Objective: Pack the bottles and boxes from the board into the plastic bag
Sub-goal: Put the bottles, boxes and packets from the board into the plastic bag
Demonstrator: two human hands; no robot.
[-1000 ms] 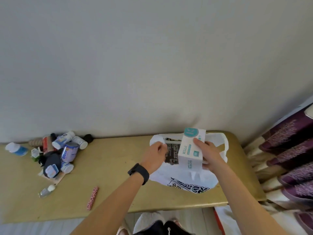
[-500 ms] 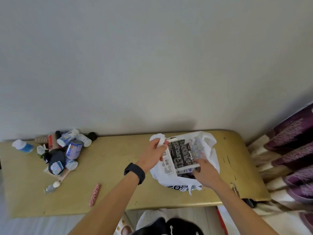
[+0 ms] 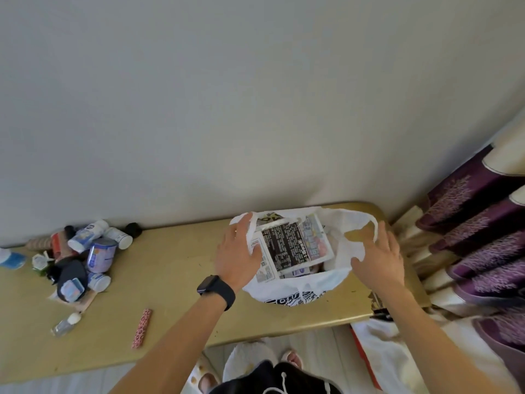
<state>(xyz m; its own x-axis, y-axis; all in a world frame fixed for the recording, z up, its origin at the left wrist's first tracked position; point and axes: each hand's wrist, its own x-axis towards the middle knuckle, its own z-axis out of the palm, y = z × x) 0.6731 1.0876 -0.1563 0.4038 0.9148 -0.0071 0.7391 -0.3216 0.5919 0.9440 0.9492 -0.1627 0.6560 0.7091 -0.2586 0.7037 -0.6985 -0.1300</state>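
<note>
- Right end of the board (image 3: 176,268): plastic bag (image 3: 295,291) sits mouth-up and spread open. A flat box (image 3: 284,248) with a black printed panel lies across the top of the load. More packs under it, can't tell how many.
- left hand (image 3: 237,253) is on the bag's left rim. The handle strip looks pinched between thumb and fingers. Watch (image 3: 217,288) on that wrist.
- right hand (image 3: 377,257) has its fingers spread and fairly straight and grips nothing. Its fingertips rest against the right handle loop, thumb by the rim.
- Key relation: what's left to pack is the pile of bottles (image 3: 96,251) at the far left end, against the wall and well apart from the bag. From either hand it lies straight left along the board's long axis.
- Left hand is nearer. My call: it does the fetch while the right hand keeps the mouth open.
- The pile is a jumble, with bottles on their sides at mixed angles and leaning on each other. Pulling one could roll the rest.
- Strays:
  - small clear bottle (image 3: 64,325) on its side, just in front of the pile
  - blue-capped bottle (image 3: 12,258) at the left frame edge
- Only a pink tube (image 3: 142,328) lies between pile and bag. It lies flat with its long axis roughly near-to-far, closer to the front edge than the direct reach line.
- Purple curtain (image 3: 483,237) hangs just beside the board's right end, off the path.
- Risk: the bag is limp, so letting go of the left rim may drop the mouth over the box.
</note>
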